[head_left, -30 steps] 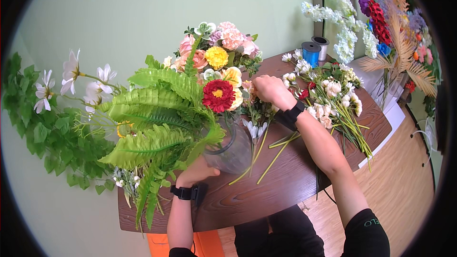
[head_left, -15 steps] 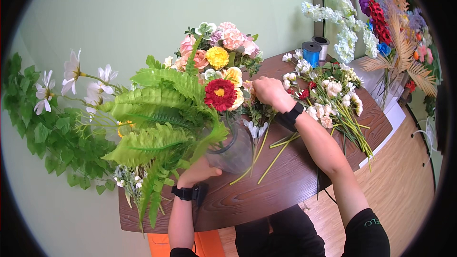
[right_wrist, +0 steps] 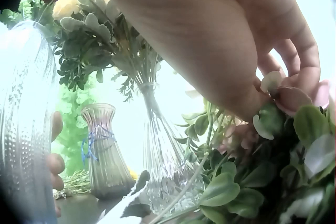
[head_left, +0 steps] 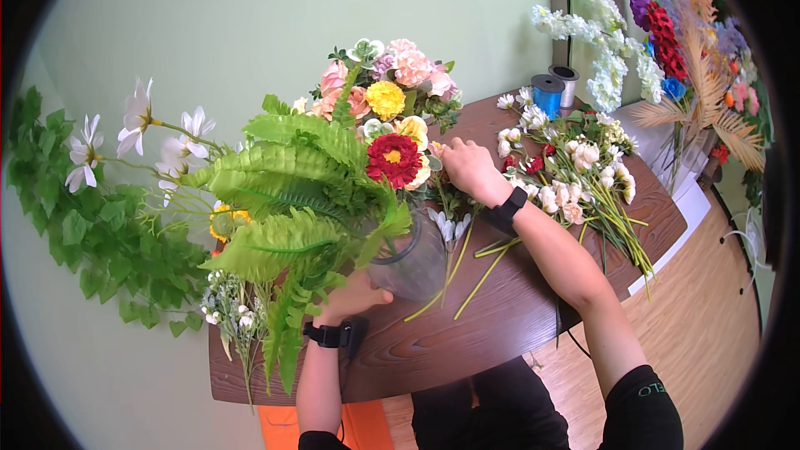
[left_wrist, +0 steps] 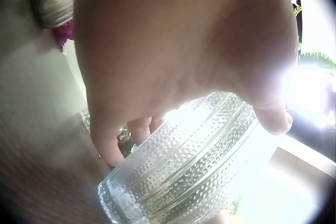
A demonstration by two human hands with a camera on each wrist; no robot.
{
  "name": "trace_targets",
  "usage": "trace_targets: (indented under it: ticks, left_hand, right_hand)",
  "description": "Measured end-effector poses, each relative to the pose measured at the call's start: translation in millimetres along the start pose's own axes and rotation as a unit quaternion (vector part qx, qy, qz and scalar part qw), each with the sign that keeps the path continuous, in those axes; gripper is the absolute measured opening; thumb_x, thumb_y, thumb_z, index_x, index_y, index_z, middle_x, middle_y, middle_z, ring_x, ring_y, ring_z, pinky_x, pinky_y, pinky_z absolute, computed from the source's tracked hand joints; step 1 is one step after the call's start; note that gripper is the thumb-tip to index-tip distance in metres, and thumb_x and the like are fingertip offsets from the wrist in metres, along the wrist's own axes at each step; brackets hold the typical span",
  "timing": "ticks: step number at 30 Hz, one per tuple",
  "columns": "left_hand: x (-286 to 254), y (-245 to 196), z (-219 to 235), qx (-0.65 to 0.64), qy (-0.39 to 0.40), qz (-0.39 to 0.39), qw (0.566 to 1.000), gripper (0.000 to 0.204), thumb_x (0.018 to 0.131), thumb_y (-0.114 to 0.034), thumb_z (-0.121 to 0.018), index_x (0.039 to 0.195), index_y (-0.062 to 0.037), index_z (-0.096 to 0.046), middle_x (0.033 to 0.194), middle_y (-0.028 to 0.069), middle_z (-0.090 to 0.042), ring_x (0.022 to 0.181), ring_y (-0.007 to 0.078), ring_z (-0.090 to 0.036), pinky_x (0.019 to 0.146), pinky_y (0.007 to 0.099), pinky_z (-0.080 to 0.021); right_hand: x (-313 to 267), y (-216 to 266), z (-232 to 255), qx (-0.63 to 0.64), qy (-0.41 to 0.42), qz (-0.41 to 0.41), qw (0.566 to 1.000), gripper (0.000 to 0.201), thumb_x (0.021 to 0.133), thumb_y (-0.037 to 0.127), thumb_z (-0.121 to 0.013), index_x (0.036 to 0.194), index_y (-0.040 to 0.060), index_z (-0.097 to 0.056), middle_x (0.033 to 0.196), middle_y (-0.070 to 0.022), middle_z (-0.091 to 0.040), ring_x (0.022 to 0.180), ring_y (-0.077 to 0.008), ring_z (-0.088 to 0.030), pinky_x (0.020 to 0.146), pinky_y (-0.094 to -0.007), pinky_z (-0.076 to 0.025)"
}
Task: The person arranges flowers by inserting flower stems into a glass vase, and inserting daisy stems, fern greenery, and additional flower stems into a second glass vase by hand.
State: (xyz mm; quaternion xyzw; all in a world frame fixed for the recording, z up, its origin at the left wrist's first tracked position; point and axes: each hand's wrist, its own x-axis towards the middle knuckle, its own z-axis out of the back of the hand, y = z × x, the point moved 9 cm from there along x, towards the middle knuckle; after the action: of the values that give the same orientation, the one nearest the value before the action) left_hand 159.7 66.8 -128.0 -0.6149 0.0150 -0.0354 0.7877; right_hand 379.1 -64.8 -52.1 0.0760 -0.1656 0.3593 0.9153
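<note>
My left hand (head_left: 354, 298) grips the side of a clear glass vase (head_left: 421, 262), partly hidden under fern fronds. Its dimpled, ribbed wall (left_wrist: 194, 155) lies between thumb and fingers in the left wrist view. Out of its mouth spread a large green fern (head_left: 283, 167), a red flower (head_left: 394, 160) and white flowers (head_left: 179, 150). To the right of the vase, my right hand (head_left: 471, 168) reaches low into a bunch of flowers on the table. Its fingers pinch a small pale pink flower (right_wrist: 291, 98) among green leaves (right_wrist: 226, 187).
A pink and yellow bouquet (head_left: 412, 67) stands in another glass vase (right_wrist: 157, 145) behind, beside a ribbed vase tied with blue cord (right_wrist: 105, 155). Cut white flowers (head_left: 579, 154) and loose stems (head_left: 482, 283) lie on the brown table (head_left: 400, 367). Ribbon spools (head_left: 546, 96) stand farther back.
The vase with its fern, red and white flowers has shifted slightly right, with my left hand still around it. My right hand stays at the same bunch, its fingers moving slightly.
</note>
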Motion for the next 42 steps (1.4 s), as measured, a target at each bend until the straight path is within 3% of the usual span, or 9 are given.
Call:
trace_targets:
  ticks: [2, 6, 8, 11, 15, 21, 23, 30, 42]
  left_hand:
    - [3, -29, -10, -0.044, 0.004, -0.043, 0.998, 0.112, 0.067, -0.064, -0.078, 0.139, 0.0086, -0.033, 0.104, 0.0113, -0.06, 0.091, 0.0154, -0.055, 0.081, 0.034, -0.046]
    - [3, 3, 12, 0.001, -0.044, -0.074, 0.996, 0.115, 0.065, -0.066, -0.078, 0.138, 0.01, -0.032, 0.107, 0.0116, -0.058, 0.094, 0.0143, -0.054, 0.081, 0.0326, -0.046]
    - [0, 22, 9, 0.037, 0.018, 0.044, 0.998, 0.113, 0.063, -0.069, -0.077, 0.133, 0.0111, -0.04, 0.112, 0.0119, -0.056, 0.098, 0.0158, -0.053, 0.084, 0.0334, -0.046]
    - [1, 12, 10, 0.026, -0.033, -0.018, 0.999, 0.107, 0.062, -0.072, -0.075, 0.122, 0.0121, -0.049, 0.101, 0.0113, -0.059, 0.089, 0.0164, -0.053, 0.077, 0.0348, -0.046]
    - [0, 24, 15, 0.058, -0.011, 0.017, 0.998, 0.108, 0.062, -0.073, -0.074, 0.123, 0.0118, -0.048, 0.099, 0.0114, -0.059, 0.087, 0.0166, -0.053, 0.075, 0.0349, -0.046]
    - [2, 8, 11, 0.045, -0.028, -0.023, 0.998, 0.117, 0.062, -0.071, -0.076, 0.14, 0.0062, -0.034, 0.133, 0.0175, -0.047, 0.124, 0.0239, -0.046, 0.103, 0.0358, -0.037]
    - [-1, 2, 0, 0.006, 0.035, 0.036, 0.999, 0.118, 0.062, -0.068, -0.078, 0.142, 0.0036, -0.03, 0.143, 0.0179, -0.039, 0.135, 0.0266, -0.035, 0.111, 0.0373, -0.028]
    - [1, -19, -7, -0.036, 0.024, 0.005, 0.999, 0.118, 0.063, -0.064, -0.081, 0.145, 0.0016, -0.027, 0.144, 0.0155, -0.038, 0.135, 0.0256, -0.035, 0.113, 0.0386, -0.025]
    - [2, -13, -8, -0.067, 0.048, 0.027, 0.996, 0.12, 0.062, -0.058, -0.084, 0.146, 0.0025, -0.023, 0.146, 0.0158, -0.037, 0.135, 0.024, -0.036, 0.112, 0.0381, -0.027]
  right_hand:
    - [-1, -1, 4, 0.028, -0.031, 0.007, 0.999, 0.018, 0.088, 0.012, -0.053, 0.1, 0.0042, -0.064, 0.098, -0.0149, -0.062, 0.092, -0.0325, -0.064, 0.077, -0.0413, -0.054]
    - [4, -10, 2, 0.055, -0.01, 0.009, 0.998, 0.016, 0.087, 0.012, -0.054, 0.094, 0.0034, -0.066, 0.093, -0.0163, -0.063, 0.091, -0.0335, -0.064, 0.078, -0.0427, -0.053]
    - [7, -13, 4, 0.097, -0.021, 0.022, 0.995, 0.015, 0.085, 0.012, -0.056, 0.09, 0.0042, -0.068, 0.09, -0.0176, -0.066, 0.09, -0.0342, -0.065, 0.079, -0.0436, -0.053]
    - [8, -20, 7, 0.084, 0.013, -0.001, 0.996, 0.017, 0.081, 0.013, -0.059, 0.09, 0.0025, -0.07, 0.093, -0.0198, -0.068, 0.087, -0.0348, -0.068, 0.076, -0.0432, -0.055]
    - [12, -34, 12, 0.09, 0.037, -0.056, 0.994, 0.011, 0.079, 0.015, -0.064, 0.086, 0.0104, -0.071, 0.093, -0.0169, -0.069, 0.089, -0.035, -0.066, 0.077, -0.0435, -0.054]
    - [11, -48, 37, 0.146, 0.007, -0.058, 0.987, 0.01, 0.077, 0.014, -0.066, 0.085, 0.0106, -0.07, 0.091, -0.0164, -0.069, 0.089, -0.0344, -0.066, 0.078, -0.0434, -0.053]
    - [9, -45, 55, 0.154, -0.058, -0.027, 0.986, 0.013, 0.08, 0.011, -0.058, 0.086, 0.0093, -0.069, 0.09, -0.0164, -0.069, 0.084, -0.0353, -0.067, 0.072, -0.0449, -0.054]
    - [2, -49, 101, 0.19, -0.161, -0.031, 0.968, 0.01, 0.08, 0.013, -0.064, 0.085, 0.0052, -0.067, 0.089, -0.0165, -0.068, 0.084, -0.036, -0.065, 0.074, -0.0437, -0.052]
    - [-1, -59, 101, 0.198, -0.128, -0.045, 0.971, 0.016, 0.082, 0.018, -0.068, 0.09, 0.0044, -0.07, 0.087, -0.0152, -0.069, 0.087, -0.0327, -0.066, 0.077, -0.0408, -0.051]
